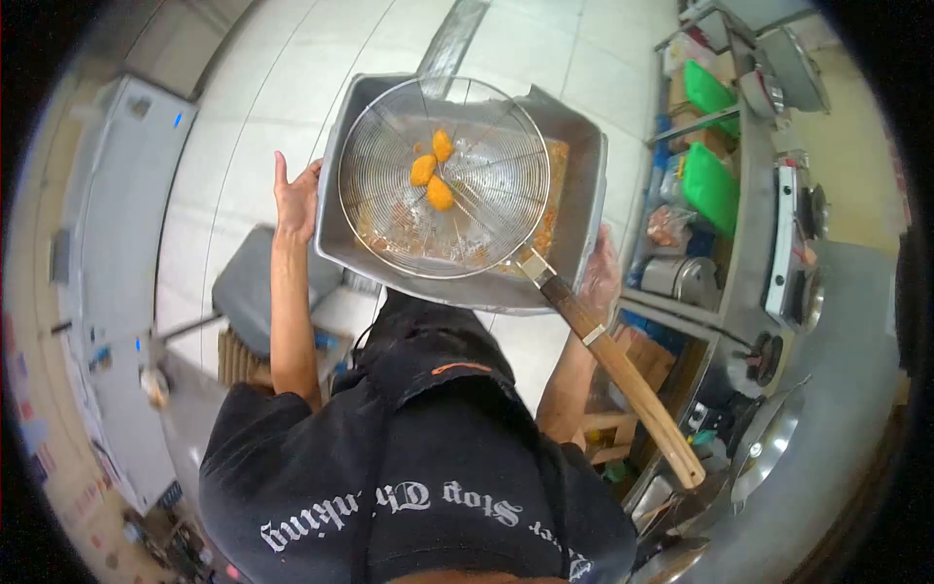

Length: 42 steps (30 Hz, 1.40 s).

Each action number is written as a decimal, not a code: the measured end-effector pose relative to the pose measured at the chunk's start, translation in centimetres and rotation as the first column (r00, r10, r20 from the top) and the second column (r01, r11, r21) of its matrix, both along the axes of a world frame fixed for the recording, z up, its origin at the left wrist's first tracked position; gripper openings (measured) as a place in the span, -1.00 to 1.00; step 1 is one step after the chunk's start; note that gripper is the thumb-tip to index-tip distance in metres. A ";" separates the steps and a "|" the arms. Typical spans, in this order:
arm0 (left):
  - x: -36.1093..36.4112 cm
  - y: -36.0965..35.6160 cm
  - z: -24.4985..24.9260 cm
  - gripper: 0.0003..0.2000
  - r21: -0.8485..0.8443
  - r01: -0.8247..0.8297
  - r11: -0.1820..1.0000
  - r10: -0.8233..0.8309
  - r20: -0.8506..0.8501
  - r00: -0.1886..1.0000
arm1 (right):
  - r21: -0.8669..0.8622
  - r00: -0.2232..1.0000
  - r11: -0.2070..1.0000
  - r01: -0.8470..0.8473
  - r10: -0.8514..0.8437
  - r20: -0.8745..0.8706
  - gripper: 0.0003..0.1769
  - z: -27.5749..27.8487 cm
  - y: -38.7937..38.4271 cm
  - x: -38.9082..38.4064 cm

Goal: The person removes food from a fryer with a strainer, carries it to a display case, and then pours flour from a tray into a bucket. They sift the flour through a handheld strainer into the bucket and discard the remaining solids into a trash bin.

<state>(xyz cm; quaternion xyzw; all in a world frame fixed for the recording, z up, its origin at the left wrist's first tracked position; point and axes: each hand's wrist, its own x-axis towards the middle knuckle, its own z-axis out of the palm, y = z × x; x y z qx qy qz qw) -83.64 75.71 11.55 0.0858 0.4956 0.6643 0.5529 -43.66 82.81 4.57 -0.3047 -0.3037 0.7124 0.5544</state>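
Note:
I hold a deep grey rectangular tub (336,234) between my two hands, in front of my body. At its left side my left hand (298,201) supports the wall, with the thumb pointing up and the other fingers partly hidden. My right hand (601,280) is at the right wall, mostly behind the tub and a long wooden handle (623,370). Across the tub's top lies a round wire strainer (389,229), its handle sloping down to the right. Three orange-brown fried pieces (441,193) rest in the mesh. Liquid and brown crumbs show below.
On the right runs a metal counter (846,321) with a stove (788,243) and a wok (773,443). Shelves under it hold green-lidded boxes (708,185) and a steel pot (681,280). A grey stool (263,287) and a white fridge (126,243) stand on the left.

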 end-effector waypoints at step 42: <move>9.4 151.9 -13.8 -0.22 -0.050 0.397 0.916 -0.389 0.119 0.913 | 0.021 0.908 0.908 0.419 -0.419 -0.016 -0.47 -8.9 136.6 13.9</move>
